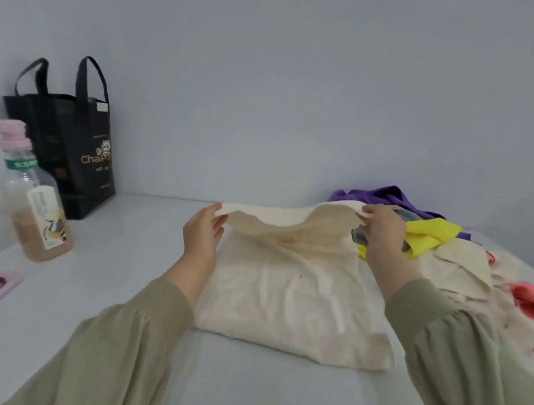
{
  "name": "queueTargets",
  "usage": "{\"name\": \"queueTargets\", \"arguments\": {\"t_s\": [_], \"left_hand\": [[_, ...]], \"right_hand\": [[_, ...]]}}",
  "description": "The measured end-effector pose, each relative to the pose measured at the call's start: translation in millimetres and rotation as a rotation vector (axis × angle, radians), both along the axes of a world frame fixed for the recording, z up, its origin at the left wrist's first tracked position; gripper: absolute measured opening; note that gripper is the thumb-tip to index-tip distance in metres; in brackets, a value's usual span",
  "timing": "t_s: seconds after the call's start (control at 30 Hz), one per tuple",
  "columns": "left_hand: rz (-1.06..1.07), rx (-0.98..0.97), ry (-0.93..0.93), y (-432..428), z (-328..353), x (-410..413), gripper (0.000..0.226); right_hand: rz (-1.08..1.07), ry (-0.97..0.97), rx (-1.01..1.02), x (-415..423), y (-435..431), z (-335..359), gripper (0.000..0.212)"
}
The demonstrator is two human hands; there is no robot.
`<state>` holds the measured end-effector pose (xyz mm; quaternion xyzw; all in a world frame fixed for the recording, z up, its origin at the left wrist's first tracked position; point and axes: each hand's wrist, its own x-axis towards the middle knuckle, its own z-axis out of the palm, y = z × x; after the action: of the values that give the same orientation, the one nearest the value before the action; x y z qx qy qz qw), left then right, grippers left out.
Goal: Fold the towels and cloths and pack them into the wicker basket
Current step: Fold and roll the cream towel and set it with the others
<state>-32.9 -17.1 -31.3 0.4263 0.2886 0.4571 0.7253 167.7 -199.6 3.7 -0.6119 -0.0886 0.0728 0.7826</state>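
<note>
You've got one view: wide-angle head cam, facing forward and down at the table [238, 382], close enough that your left hand [202, 231] and right hand [384, 230] sit mid-frame. The wall [274, 70] fills the top.

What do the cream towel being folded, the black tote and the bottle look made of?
Cream towel: soft matte cloth, probably cotton; it drapes and creases. Black tote: likely non-woven fabric, matte, standing stiffly. Bottle: clear glossy plastic, contents showing through.
</note>
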Motion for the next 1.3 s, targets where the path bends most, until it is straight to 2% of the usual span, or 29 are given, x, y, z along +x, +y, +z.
{"name": "queueTargets", "arguments": {"t_s": [0.1, 0.17, 0.3, 0.43, 0.57, 0.67, 0.73, 0.83, 0.93, 1.03, 1.17, 1.23, 1.3], "left_hand": [[0.114, 0.016, 0.022, -31, -30, -32, 0.016], [0.199, 0.109, 0.179, -48, -59, -49, 0.023], [0.232, 0.287, 0.513, -54, -88, -68, 0.026], [0.075, 0.564, 0.813, -47, -94, -69, 0.034], [-0.064, 0.706, 0.947, -44, -101, -71, 0.044], [-0.047, 0.74, 0.999, -35, -105, -78, 0.047], [-0.027, 0.748, 0.99, -35, -105, -85, 0.044], [-0.072, 0.775, 0.878, -43, -101, -94, 0.048], [-0.191, 0.821, 0.854, -53, -98, -100, 0.055], [-0.133, 0.895, 0.751, -55, -98, -103, 0.046], [-0.065, 0.795, 0.394, -57, -99, -109, 0.033], [-0.033, 0.86, 0.401, -56, -103, -111, 0.034], [-0.048, 0.985, 0.502, -58, -107, -111, 0.044]], "right_hand": [[-0.184, -0.143, -0.089, -49, -42, -36, 0.016], [-0.251, -0.195, -0.197, -72, -63, -71, 0.02], [-0.054, -0.122, -0.524, -73, -78, -115, 0.021], [0.027, -0.273, -0.905, -66, -83, -118, 0.022], [0.133, -0.307, -0.972, -68, -87, -116, 0.023], [0.272, -0.398, -1.033, -71, -97, -114, 0.021], [0.378, -0.445, -1.015, -74, -105, -112, 0.036], [0.45, -0.338, -0.784, -75, -110, -108, 0.049], [0.466, -0.387, -0.708, -79, -112, -107, 0.045], [0.581, -0.439, -0.695, -89, -119, -101, 0.043], [0.895, -0.089, -0.429, -83, -132, -98, 0.091], [0.965, -0.065, -0.394, -79, -133, -99, 0.104], [0.934, -0.111, -0.406, -79, -128, -99, 0.101]]}}
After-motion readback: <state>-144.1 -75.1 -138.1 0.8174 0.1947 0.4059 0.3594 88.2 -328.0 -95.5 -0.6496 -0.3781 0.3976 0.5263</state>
